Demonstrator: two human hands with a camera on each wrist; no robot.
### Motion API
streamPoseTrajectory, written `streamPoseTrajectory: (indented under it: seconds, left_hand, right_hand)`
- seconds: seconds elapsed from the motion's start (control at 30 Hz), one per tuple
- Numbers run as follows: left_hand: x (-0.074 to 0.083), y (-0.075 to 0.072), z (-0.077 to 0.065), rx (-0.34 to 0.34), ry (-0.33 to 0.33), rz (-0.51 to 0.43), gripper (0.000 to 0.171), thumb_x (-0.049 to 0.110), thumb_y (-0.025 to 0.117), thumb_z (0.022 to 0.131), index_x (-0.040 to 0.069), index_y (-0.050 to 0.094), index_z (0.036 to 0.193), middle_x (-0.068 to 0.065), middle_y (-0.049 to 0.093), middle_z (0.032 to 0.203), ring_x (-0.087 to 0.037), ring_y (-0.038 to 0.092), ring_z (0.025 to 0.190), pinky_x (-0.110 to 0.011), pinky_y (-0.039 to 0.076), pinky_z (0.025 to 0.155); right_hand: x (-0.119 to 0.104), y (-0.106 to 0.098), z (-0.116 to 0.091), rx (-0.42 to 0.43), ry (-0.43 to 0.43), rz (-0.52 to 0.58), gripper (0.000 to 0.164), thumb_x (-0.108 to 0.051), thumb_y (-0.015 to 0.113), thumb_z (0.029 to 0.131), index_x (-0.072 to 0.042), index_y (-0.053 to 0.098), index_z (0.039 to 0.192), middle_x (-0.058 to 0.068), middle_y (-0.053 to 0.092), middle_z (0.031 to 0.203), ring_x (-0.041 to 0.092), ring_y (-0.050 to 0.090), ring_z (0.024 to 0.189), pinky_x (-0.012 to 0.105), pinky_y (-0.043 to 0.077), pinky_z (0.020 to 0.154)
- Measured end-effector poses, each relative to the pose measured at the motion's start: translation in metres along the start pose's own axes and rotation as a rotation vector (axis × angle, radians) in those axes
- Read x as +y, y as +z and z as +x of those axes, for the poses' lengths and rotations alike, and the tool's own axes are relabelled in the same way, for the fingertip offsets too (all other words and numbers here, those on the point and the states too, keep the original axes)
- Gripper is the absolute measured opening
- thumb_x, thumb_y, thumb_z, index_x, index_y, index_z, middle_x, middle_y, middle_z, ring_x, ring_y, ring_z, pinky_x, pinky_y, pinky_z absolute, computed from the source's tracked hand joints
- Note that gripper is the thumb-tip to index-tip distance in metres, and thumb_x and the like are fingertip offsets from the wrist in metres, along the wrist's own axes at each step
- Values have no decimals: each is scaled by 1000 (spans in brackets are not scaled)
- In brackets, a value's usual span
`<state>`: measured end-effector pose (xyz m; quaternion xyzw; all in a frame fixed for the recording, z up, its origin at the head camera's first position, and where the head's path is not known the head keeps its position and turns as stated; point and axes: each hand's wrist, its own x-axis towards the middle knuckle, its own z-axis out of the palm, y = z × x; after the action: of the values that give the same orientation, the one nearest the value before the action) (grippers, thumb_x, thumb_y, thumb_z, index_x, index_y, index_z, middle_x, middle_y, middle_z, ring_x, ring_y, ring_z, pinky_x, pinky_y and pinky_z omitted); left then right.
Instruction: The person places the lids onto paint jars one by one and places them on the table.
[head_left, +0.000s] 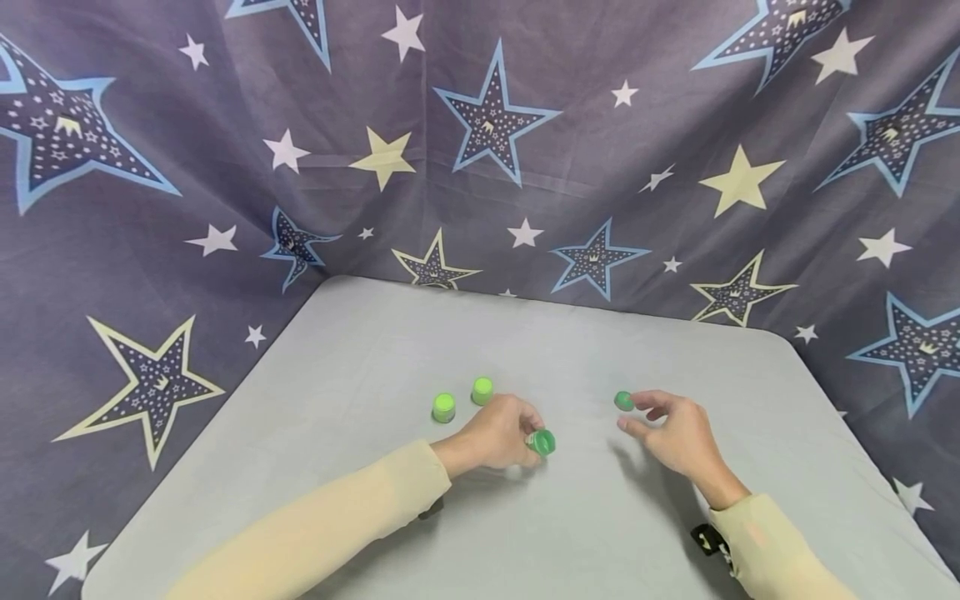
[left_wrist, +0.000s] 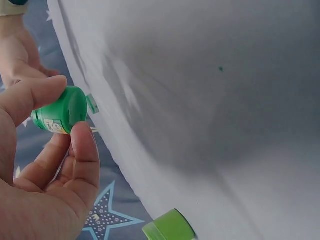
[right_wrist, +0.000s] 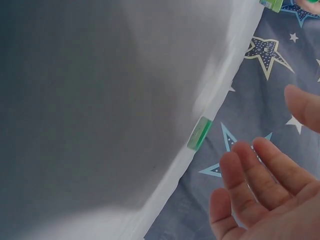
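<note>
My left hand point(head_left: 498, 432) holds a small green pot point(head_left: 542, 442) on its side between thumb and fingers. A white label shows on the pot point(left_wrist: 54, 125) in the left wrist view. Its round end faces right in the head view and looks uncapped. A flat green lid point(head_left: 623, 401) lies on the table to the right of the pot. My right hand point(head_left: 675, 433) is just beside that lid, fingers relaxed and holding nothing. In the right wrist view, a gap shows between the fingertips point(right_wrist: 231, 162) and the lid point(right_wrist: 200, 134).
Two small pots with bright lime lids, one to the left point(head_left: 444, 407) and one behind point(head_left: 482, 391), stand beyond my left wrist. A grey cloth covers the table point(head_left: 420, 342). A star-patterned curtain point(head_left: 480, 208) hangs behind it and along both sides.
</note>
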<state>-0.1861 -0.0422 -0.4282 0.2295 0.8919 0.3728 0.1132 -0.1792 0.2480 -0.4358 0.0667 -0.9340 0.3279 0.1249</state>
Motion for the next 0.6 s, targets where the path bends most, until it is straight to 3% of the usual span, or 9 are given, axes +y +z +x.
streamPoseTrajectory:
  seconds: [0.6]
  left_hand:
    - [5, -3, -11, -17, 8, -16, 31, 5, 92, 70, 12, 75, 95, 9, 66, 84, -7, 61, 82, -22, 53, 77]
  right_hand:
    - [13, 1, 20, -73, 57, -59, 47, -22, 85, 83, 0, 71, 123, 19, 73, 114, 35, 68, 99, 42, 55, 73]
